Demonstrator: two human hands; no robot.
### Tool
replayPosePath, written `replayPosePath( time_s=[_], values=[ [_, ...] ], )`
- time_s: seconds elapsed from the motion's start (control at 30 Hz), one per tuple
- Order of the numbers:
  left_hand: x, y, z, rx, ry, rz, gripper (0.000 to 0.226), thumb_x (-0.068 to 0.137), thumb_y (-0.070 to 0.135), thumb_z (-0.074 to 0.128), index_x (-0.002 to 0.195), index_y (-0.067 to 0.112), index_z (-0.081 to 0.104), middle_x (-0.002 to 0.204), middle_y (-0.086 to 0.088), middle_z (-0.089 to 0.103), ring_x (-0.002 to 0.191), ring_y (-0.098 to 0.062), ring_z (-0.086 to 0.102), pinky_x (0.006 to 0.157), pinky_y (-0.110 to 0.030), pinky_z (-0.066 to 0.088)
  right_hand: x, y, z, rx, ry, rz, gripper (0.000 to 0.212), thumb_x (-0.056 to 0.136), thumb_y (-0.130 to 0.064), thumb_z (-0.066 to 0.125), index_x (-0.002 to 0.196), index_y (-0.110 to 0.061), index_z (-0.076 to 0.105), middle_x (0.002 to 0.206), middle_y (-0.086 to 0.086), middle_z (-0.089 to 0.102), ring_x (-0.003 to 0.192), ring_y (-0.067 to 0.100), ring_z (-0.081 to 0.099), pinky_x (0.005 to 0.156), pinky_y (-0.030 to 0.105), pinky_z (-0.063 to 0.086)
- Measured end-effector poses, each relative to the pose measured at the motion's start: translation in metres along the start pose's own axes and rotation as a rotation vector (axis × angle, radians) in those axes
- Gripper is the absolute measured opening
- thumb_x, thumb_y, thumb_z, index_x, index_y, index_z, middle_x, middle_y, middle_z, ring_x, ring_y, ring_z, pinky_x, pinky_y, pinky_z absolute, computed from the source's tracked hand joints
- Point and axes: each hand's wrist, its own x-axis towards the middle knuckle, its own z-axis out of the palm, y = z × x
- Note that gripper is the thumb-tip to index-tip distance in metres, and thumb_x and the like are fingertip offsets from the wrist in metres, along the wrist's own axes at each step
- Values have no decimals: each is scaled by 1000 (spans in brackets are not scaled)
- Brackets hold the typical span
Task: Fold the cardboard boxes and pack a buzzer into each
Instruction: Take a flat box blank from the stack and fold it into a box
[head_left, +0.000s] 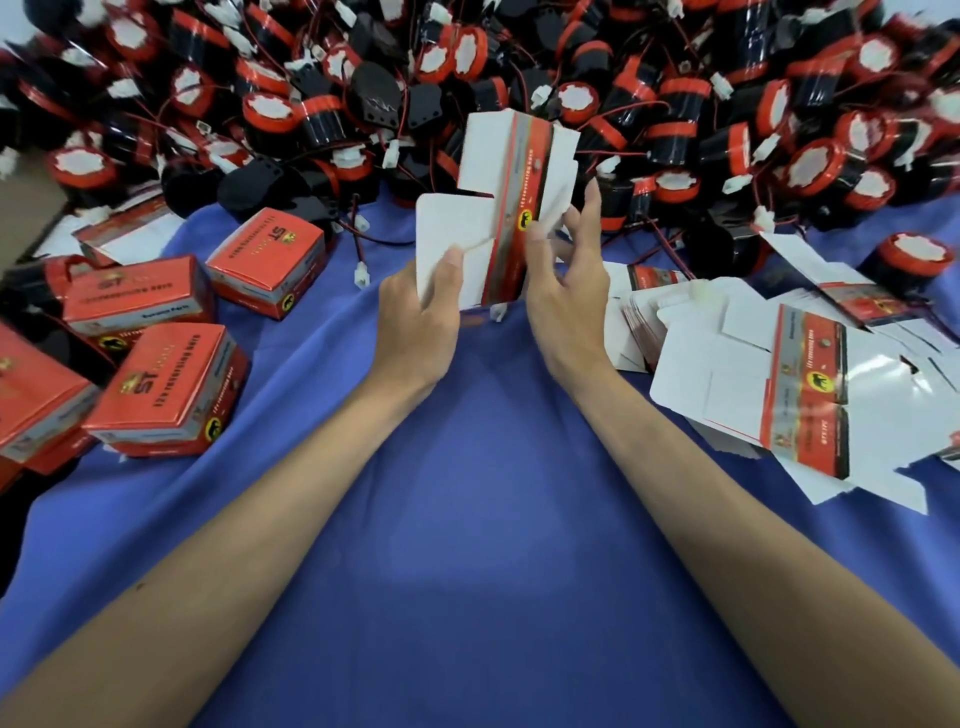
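Both hands hold one flat box (511, 171) up over the desk (478, 519). It stands tall, with its long side going up and down. The left hand (415, 317) grips the white flap low on the left. The right hand (566, 296) pinches the red strip, thumb in front. The box is not folded yet and holds nothing. The pile of buzzers (675, 130) lies just behind it. The closed boxes (166, 384) on the left hide what is inside.

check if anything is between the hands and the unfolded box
Nothing visible: the left hand grips the unfolded white-and-red cardboard box by its white flap, and the right hand holds its red printed edge.
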Motion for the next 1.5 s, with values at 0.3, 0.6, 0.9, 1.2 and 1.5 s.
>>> replayPosePath(
  time_s=[0.3, 0.6, 0.9, 1.2, 1.5],
  values=[
    [-3, -4, 0, 153, -78, 80, 12, 85, 19, 56, 82, 13, 66, 72, -9, 67, 64, -12, 60, 56, -34, 49, 1, -2, 1, 30, -80, 4, 85, 88, -34, 61, 153, -14, 11, 129, -15, 53, 120, 6, 55, 104, 38, 46],
    [-1, -9, 2, 413, 117, 341, 19, 89, -3, 55, 106, -9, 61, 80, 0, 58, 75, -7, 51, 67, 5, 31, 0, 2, -2, 23, 15, -25, 87, 78, -8, 59, 152, -11, 15, 101, -27, 58, 85, -9, 62, 78, 16, 51],
    [4, 1, 0, 80, 225, -11, 21, 93, 4, 55, 100, 24, 57, 92, 18, 62, 93, -3, 64, 85, -41, 56, -1, -1, 2, -108, -69, -35, 83, 78, 9, 42, 153, -14, 13, 92, -9, 48, 82, 0, 47, 78, 15, 38],
    [11, 1, -2, -164, 210, -209, 21, 95, 1, 52, 110, 15, 58, 112, -7, 64, 88, -9, 68, 59, -23, 56, -4, -7, 4, -315, -177, -193, 80, 77, 17, 33, 150, -13, 26, 159, 20, 12, 149, 28, 5, 86, -3, 25],
    [5, 4, -6, -26, 222, 105, 55, 69, 19, 55, 122, 7, 50, 116, -10, 58, 109, -22, 58, 92, -26, 48, -6, -3, 4, -409, -218, -273, 70, 74, 14, 34, 139, -9, 48, 151, 29, 26, 142, 40, 25, 111, 44, 34]
  ],
)
